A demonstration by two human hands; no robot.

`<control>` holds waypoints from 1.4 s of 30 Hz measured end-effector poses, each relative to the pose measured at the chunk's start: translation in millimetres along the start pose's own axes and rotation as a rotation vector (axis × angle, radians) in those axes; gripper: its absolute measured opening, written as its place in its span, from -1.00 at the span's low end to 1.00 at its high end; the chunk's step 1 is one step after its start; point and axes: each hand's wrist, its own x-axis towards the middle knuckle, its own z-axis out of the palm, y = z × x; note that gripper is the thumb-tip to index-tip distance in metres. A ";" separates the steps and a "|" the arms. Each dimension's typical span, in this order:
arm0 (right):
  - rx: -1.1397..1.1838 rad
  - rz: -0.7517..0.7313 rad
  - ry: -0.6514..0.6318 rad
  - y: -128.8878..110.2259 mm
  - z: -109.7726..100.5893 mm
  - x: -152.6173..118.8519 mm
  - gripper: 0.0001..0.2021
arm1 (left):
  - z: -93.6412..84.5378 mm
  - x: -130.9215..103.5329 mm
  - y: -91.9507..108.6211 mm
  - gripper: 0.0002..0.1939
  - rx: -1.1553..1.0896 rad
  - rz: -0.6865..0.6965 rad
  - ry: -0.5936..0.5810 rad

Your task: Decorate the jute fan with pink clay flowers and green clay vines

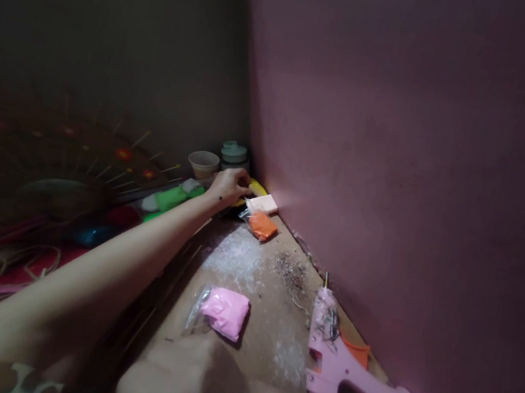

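- Governing relation: pale packet at about 4 o'clock from the fingers of the left hand, just beside; contact at near edge too small to confirm.
- Long axis of pale packet: roughly 8 to 2 o'clock, lying at the far end of the desk, close to the wall.
- Also near those fingers: yellow item at 3 o'clock, partly hidden; orange packet at 5 o'clock, just below pale packet, long axis about 10 to 4.
- Nearer hand: left, arm extended from 7 o'clock toward the packets.
- Left fingers: bent, tips turned toward pale packet; cannot tell clamped from merely close.
- Right hand: at 6 o'clock in view, well apart from pale packet, fingers folded in; grip and contents hidden, cannot tell.
- Nearest to right hand: pink packet at about 1 o'clock, long axis near 9 to 3, clear flap at the 9 o'clock end.
- Further out: pink glue gun at 2 o'clock from right hand, nozzle toward 12; cup and lidded jar at 10 and 12 o'clock from left hand.
- Markings: no brand, label or writing legible on packets, glue gun, cup or jar.
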 end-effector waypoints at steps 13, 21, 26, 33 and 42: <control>-0.023 0.046 0.017 -8.6 -47.1 9.1 -0.63 | -34.1 -16.7 3.5 -0.74 0.097 0.059 0.188; 0.214 0.240 0.048 -5.8 -77.5 15.4 -0.69 | -93.3 -124.2 -6.5 -0.72 0.272 -0.034 0.140; 0.392 0.685 0.134 -2.3 -80.2 16.6 -0.76 | -130.8 -221.2 -22.4 -0.68 0.346 -0.125 0.091; 0.484 0.904 0.132 -0.4 -82.0 18.1 -0.76 | -160.1 -339.4 -58.4 -0.61 0.169 -0.312 0.051; 0.065 0.741 -0.326 19.4 -105.8 25.3 -0.59 | -151.7 -415.5 -89.4 -0.31 0.122 -0.653 -0.044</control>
